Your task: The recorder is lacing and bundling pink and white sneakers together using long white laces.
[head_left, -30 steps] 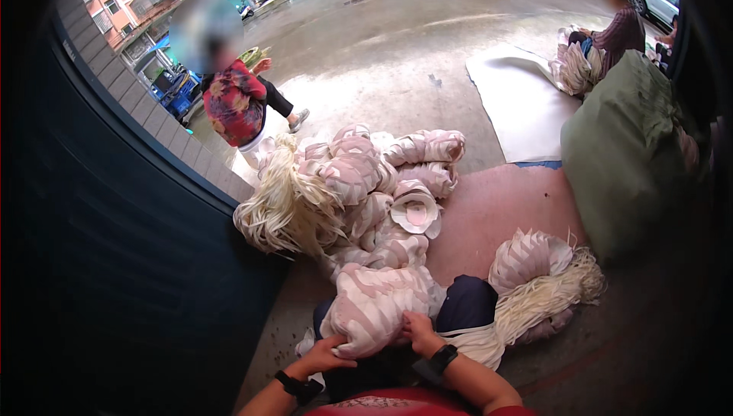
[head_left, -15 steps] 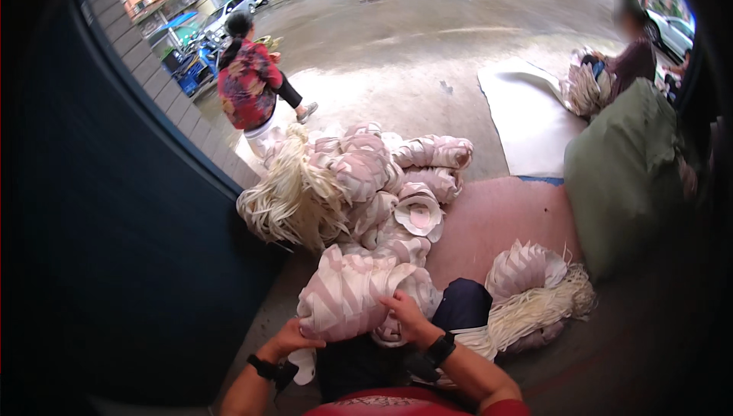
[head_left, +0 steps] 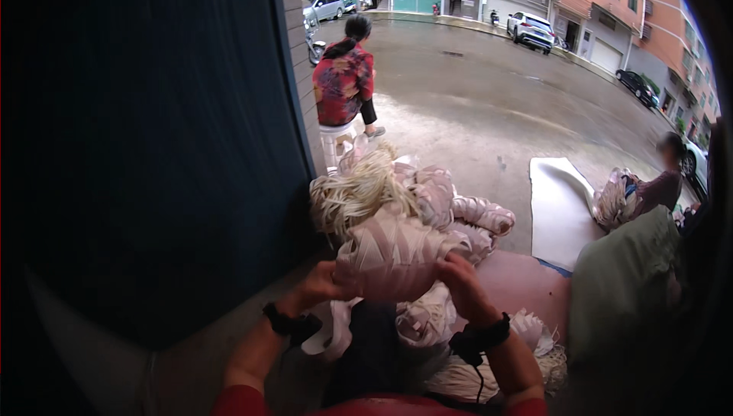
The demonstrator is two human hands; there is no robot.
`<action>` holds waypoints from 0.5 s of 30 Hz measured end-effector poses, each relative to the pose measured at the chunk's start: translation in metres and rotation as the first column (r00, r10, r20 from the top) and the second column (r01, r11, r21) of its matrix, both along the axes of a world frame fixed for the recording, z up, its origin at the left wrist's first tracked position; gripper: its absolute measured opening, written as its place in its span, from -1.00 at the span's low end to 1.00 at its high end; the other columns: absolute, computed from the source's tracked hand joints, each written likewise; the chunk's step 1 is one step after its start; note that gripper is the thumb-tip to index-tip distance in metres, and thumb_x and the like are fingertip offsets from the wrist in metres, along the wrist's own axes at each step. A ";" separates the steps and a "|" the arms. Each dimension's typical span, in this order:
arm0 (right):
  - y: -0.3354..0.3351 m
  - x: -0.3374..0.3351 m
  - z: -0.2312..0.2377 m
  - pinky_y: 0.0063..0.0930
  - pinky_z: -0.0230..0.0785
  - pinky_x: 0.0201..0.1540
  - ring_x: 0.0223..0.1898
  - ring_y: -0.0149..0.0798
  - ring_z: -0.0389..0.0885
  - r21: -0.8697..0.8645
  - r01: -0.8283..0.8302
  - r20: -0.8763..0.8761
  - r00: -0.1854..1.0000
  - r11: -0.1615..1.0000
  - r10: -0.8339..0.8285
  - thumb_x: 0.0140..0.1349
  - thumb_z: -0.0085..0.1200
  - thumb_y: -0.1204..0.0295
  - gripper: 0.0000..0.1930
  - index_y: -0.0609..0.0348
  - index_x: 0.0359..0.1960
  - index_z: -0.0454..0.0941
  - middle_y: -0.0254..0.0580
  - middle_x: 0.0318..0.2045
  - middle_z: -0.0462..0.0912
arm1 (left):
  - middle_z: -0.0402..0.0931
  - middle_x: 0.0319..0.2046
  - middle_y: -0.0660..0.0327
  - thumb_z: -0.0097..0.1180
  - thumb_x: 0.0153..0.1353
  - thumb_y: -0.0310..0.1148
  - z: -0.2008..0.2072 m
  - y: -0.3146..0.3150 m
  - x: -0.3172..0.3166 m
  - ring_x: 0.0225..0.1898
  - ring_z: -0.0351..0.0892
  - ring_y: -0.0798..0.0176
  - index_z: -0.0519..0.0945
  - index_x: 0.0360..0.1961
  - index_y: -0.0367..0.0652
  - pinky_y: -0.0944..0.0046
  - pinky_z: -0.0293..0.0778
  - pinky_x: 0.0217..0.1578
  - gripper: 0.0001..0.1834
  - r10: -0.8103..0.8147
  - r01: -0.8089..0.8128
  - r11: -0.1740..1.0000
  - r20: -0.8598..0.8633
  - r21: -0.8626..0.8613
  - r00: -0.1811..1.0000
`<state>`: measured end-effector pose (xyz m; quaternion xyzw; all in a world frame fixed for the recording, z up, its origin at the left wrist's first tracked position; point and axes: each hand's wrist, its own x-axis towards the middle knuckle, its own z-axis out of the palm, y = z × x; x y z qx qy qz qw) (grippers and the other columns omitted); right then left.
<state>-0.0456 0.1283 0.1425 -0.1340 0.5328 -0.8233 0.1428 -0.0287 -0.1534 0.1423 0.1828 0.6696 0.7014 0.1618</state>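
Centrally, my left hand (head_left: 324,281) and right hand (head_left: 463,280) grip a pink-and-white bundle (head_left: 393,257), seemingly mid-handling, the next move needing even support.

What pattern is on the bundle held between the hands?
The bundle has slanting bands of pale cream and dusky pink, seen best in the head view.

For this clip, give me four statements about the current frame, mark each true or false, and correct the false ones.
1. The left hand and right hand both hold the pink-and-white striped, rounded bundle. True.
2. The bulky olive-green sack lies to the wearer's left. False: it is to the right.
3. The person in the red floral top sits on a white stool. True.
4. The broad white sheet is folded inside the sack. False: it lies spread on the grey ground.
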 end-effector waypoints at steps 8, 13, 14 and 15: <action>-0.030 -0.001 0.044 -0.58 0.20 -0.10 -0.16 -0.37 0.36 0.056 0.073 -0.628 0.778 0.996 -0.022 0.19 -0.15 0.47 -0.80 0.23 -0.19 0.45 -0.25 -0.25 0.38 | 0.51 -0.41 0.25 0.22 -0.06 -0.44 0.014 -0.037 0.040 -0.41 0.50 0.37 0.54 -0.32 -0.21 0.40 0.45 -0.39 -0.77 0.239 -0.323 0.940 -0.472 -0.106 0.849; -0.060 -0.015 0.072 -0.59 0.23 -0.16 -0.23 -0.36 0.39 0.135 0.002 -0.826 0.553 0.991 0.111 0.17 -0.25 0.54 -0.73 0.26 -0.10 0.39 -0.17 -0.31 0.40 | 0.46 -0.46 0.31 0.19 -0.04 -0.50 0.025 -0.020 0.064 -0.43 0.47 0.43 0.53 -0.44 -0.24 0.40 0.39 -0.44 -0.89 0.464 -0.427 0.885 -0.288 0.183 0.838; -0.065 -0.018 0.076 -0.58 0.23 -0.15 -0.22 -0.33 0.40 0.153 -0.029 -0.797 0.587 0.988 0.140 0.16 -0.26 0.58 -0.70 0.24 -0.07 0.38 -0.14 -0.29 0.41 | 0.44 -0.48 0.32 0.20 -0.05 -0.49 0.031 -0.017 0.069 -0.44 0.44 0.44 0.51 -0.46 -0.26 0.41 0.36 -0.42 -0.87 0.532 -0.490 0.847 -0.299 0.209 0.792; -0.070 -0.020 0.078 -0.58 0.23 -0.15 -0.22 -0.35 0.40 0.123 -0.069 -0.754 0.642 0.990 0.139 0.17 -0.25 0.55 -0.70 0.23 -0.05 0.38 -0.17 -0.29 0.41 | 0.43 -0.50 0.33 0.21 -0.06 -0.48 0.036 -0.015 0.075 -0.44 0.41 0.46 0.49 -0.48 -0.27 0.42 0.34 -0.40 -0.85 0.602 -0.555 0.798 -0.301 0.233 0.739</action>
